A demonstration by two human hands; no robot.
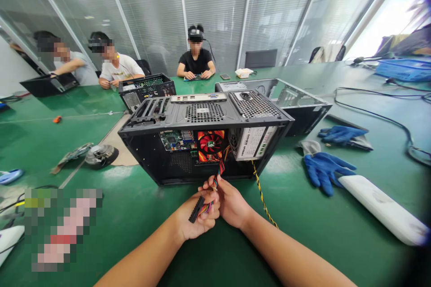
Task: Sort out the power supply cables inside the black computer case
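Note:
In front of the open computer case (161, 121), my left hand (198, 215) is closed round a bundle of coloured power supply wires (206, 208). A long black plug (196, 209) sticks out of that hand. My right hand (234, 204) pinches the same cable just above, touching the left hand. The wires run up into the case, past the red-and-orange cooling fan (211, 145). A circuit board (175, 140) shows to the fan's left, the labelled power supply (256, 143) to its right. A yellow-and-black twisted cable (260, 188) hangs out of the case onto the table.
Blue gloves (325, 170) and a long white object (380, 208) lie at the right. Another case (306, 119) stands behind mine. Loose metal parts (101, 156) lie at the left. Several people sit across the green table (134, 224); one person (195, 60) handles a board.

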